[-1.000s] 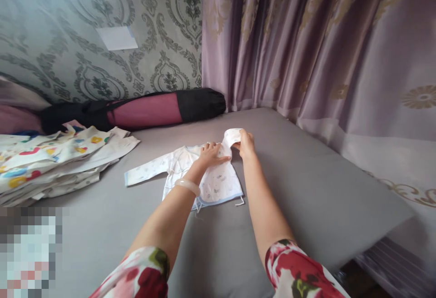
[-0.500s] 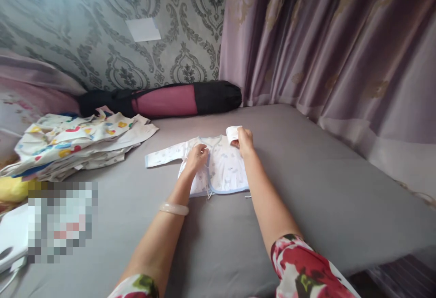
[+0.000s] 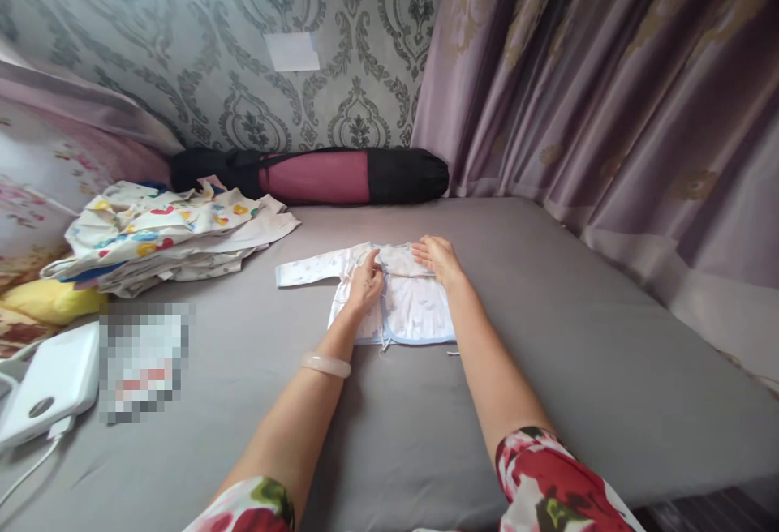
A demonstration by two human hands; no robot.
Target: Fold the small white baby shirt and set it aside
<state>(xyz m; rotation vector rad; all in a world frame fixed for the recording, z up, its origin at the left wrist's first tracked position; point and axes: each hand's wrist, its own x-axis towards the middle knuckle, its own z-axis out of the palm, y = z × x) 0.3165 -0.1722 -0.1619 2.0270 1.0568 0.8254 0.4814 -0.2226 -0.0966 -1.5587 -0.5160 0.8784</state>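
Note:
A small white baby shirt point(image 3: 419, 313) with pale blue trim and a faint print lies on the grey bed sheet. Its left-side sleeve stretches out flat, while the other sleeve is folded inward across the chest. My right hand point(image 3: 439, 259) rests flat, fingers stretched, on the folded sleeve near the shoulder. My left hand point(image 3: 366, 284) lies on the shirt front by the collar, index finger extended and the others partly curled; some of its fingertips are hidden. White tie strings hang at the lower hem.
A pile of printed clothes point(image 3: 176, 228) sits to the left, beside a yellow item point(image 3: 54, 301). Nearer are a white power bank point(image 3: 61, 386) with a cable and a blurred-out packet point(image 3: 146, 362). A black and maroon long bag point(image 3: 322, 177) lies along the wall, and curtains point(image 3: 578, 94) hang at right.
My right hand has brought the sleeve inward, laid it over the shirt's chest and flattened out on it. My left hand stays on the shirt front. The view has shifted slightly left.

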